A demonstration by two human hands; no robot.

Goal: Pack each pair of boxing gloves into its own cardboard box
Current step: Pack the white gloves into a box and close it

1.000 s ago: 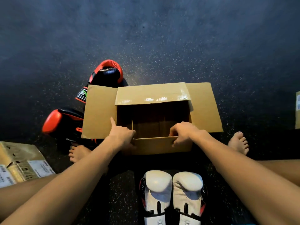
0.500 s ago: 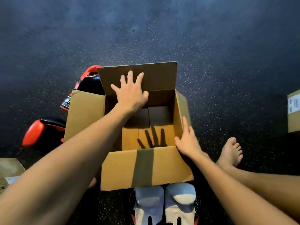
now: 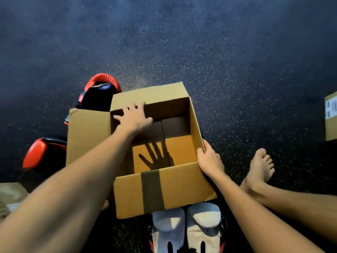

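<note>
The left hand (image 3: 135,118) lay flat, fingers spread, against the far wall of the open cardboard box (image 3: 182,187). The right hand (image 3: 209,159) clasped its 3 o'clock wall. White gloves (image 3: 186,229) sat at the box's 6 o'clock, red-black gloves (image 3: 45,154) at 9 and 11.

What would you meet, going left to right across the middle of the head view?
Red-and-black boxing glove → open brown cardboard box → right hand, gripping its wall → bare foot → labelled cardboard box at the frame edge.
</note>
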